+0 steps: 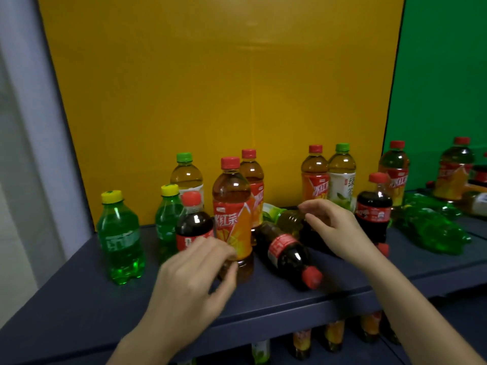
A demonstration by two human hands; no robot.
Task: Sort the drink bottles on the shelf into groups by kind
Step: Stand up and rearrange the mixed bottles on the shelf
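The left hand (pixel 195 280) curls its fingers at the base of an upright iced tea bottle (pixel 232 219) on the shelf (pixel 79 299) — blur hides any grip. Beyond, the right hand (pixel 334 227) hangs half-curled at a toppled green tea bottle (pixel 288 219) beside a fallen cola bottle (pixel 284 252) — contact unclear.

Both arms bare, reaching forward. Left hand (pixel 195 275) low centre, back up, motion-blurred; fingers loosely curled, thumb tucked under toward index; grip unclear. Right hand (pixel 330 227) further forward and higher, wrist bent, palm facing left; thumb stretched out on top, fingers half curled below, gap between them.
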